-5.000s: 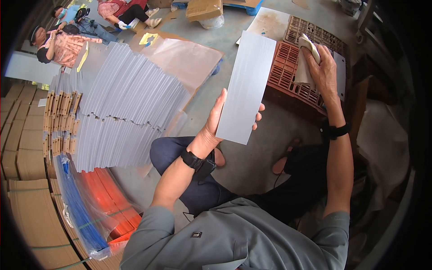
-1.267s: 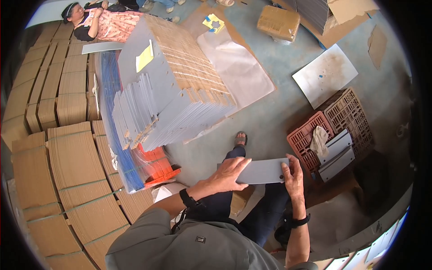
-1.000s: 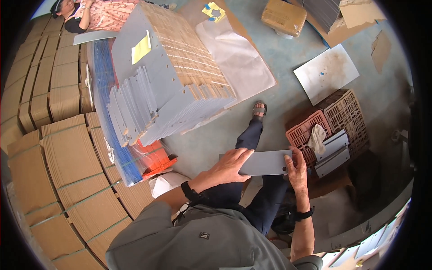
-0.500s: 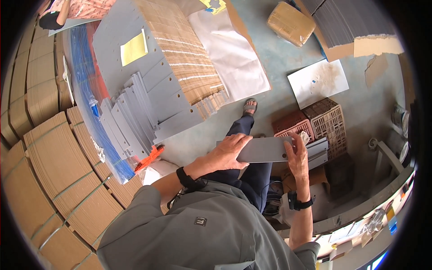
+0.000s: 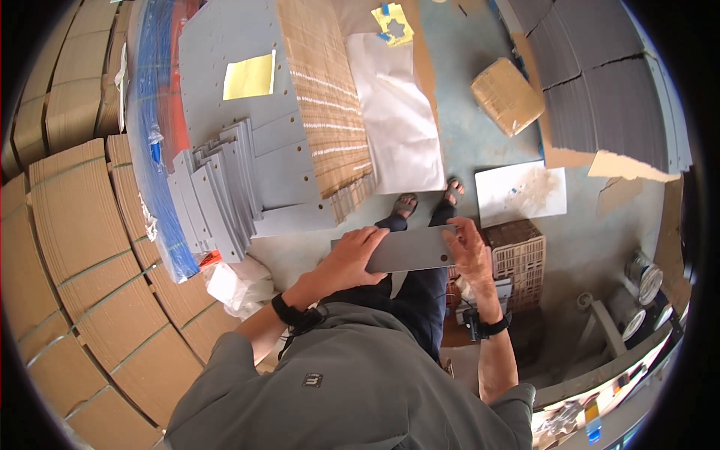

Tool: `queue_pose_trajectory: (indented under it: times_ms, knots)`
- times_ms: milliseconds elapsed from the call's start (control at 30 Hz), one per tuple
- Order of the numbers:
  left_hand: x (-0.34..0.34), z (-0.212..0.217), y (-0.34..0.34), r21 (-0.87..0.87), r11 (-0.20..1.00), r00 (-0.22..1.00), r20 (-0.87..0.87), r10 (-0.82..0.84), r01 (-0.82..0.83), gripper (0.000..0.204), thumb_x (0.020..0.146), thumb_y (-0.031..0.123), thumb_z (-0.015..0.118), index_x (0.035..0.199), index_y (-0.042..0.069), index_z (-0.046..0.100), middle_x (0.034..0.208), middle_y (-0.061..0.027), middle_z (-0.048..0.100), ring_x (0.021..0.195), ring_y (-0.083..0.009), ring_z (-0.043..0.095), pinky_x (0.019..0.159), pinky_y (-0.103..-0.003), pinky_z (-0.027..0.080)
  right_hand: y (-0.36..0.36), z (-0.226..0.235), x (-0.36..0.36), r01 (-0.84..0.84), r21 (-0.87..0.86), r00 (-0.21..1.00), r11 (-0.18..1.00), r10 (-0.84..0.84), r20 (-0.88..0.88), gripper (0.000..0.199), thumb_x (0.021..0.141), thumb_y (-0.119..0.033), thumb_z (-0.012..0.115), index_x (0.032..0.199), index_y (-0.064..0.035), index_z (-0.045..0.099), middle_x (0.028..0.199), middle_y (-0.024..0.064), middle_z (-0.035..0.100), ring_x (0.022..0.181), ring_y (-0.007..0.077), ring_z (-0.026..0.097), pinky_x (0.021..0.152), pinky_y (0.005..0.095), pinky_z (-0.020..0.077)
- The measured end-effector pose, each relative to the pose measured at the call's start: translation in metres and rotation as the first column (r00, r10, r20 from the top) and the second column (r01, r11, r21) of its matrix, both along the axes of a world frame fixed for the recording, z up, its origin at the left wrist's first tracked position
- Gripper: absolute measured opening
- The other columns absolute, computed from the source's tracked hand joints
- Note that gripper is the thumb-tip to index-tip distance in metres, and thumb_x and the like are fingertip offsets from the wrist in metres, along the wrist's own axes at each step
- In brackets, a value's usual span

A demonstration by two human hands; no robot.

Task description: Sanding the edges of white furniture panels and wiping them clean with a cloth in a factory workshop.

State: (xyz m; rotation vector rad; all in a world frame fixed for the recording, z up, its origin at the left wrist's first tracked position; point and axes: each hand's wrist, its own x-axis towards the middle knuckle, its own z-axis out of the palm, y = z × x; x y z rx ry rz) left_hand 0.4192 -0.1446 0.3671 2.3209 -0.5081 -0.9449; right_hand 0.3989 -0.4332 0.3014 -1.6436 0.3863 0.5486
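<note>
A flat grey rectangular board [image 5: 411, 250] with a dark hole near its right end is held level in front of my body. My left hand [image 5: 351, 256] is closed around its left end, thumb near the lower edge and fingers over the top. At the right end, my right hand [image 5: 469, 251] grips the board beside the hole. Ahead and to the left lies a stack of similar grey boards [image 5: 225, 191], some leaning in uneven steps. Next to them, a wide block of tightly packed brown-edged boards [image 5: 322, 105] carries a yellow paper sheet [image 5: 249, 77].
Bundles of strapped brown cardboard [image 5: 82, 217] line the left side. Plastic crates [image 5: 517, 262] stand right of my legs, below a stained white sheet [image 5: 523, 193] on the floor. A taped carton [image 5: 508, 96] sits farther off, near stacked dark boards [image 5: 600, 90]. Metal cans [image 5: 642, 274] are at the far right.
My body and view have turned, and both feet now show side by side near the board stack. The board stays in both hands. The person at the upper left has left the view.
</note>
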Motion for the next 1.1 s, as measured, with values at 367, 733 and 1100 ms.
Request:
queue_pose_trajectory:
  times_ms: [367, 733, 1100]
  knots:
    - [0.025, 0.016, -0.007, -0.01, 0.987, 0.974, 0.159, 0.162, -0.162, 0.084, 0.077, 0.028, 0.079, 0.149, 0.005, 0.041, 0.141, -0.0179, 0.05, 0.131, -0.0383, 0.048, 0.115, -0.05, 0.035, -0.02, 0.019, 0.088, -0.286, 0.227, 0.958, 0.931, 0.277, 0.073, 0.024, 0.101, -0.017, 0.068, 0.121, -0.0053, 0.064, 0.077, -0.0069, 0.042, 0.07, 0.0032, 0.038, 0.059, 0.0234, 0.0343]
    - [-0.02, -0.015, 0.003, -0.222, 0.752, 0.783, -0.134, 0.607, -0.621, 0.083, 0.076, 0.03, 0.083, 0.143, 0.002, 0.043, 0.136, -0.0209, 0.049, 0.127, -0.0397, 0.051, 0.107, -0.044, 0.045, -0.01, -0.019, 0.185, -0.295, 0.164, 0.917, 0.941, 0.327, -0.227, 0.043, 0.104, -0.038, 0.063, 0.128, -0.0028, 0.063, 0.105, 0.0104, 0.07, 0.078, 0.0155, 0.07, 0.072, 0.0297, 0.0615]
    - [0.004, -0.093, -0.079, 0.048, 0.045, 0.018, -0.452, 0.892, -0.998, 0.075, 0.087, 0.034, 0.079, 0.145, 0.005, 0.043, 0.149, -0.0178, 0.045, 0.137, -0.0418, 0.045, 0.117, -0.052, 0.036, 0.019, -0.158, 0.328, -0.746, 0.122, 0.626, 0.654, 0.752, -0.205, 0.043, 0.098, -0.04, 0.069, 0.128, -0.0093, 0.064, 0.12, 0.0144, 0.071, 0.093, 0.0244, 0.073, 0.077, 0.0334, 0.0592]
